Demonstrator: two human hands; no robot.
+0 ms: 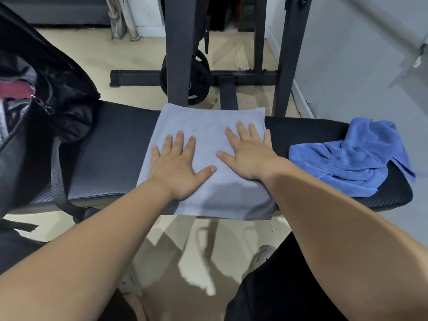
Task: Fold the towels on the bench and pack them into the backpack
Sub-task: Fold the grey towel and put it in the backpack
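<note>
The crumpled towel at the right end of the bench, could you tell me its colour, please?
Bright blue, seen in the head view.

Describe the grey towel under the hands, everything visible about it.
The grey towel is soft, terry-like cloth, laid flat and smooth across the middle of the black bench. It looks roughly square, apparently already folded, since a second layer shows at its near right corner. Its near edge hangs over the bench's front. The left hand and right hand press on it, palms down, fingers spread. It lies apart from the crumpled blue towel.
</note>
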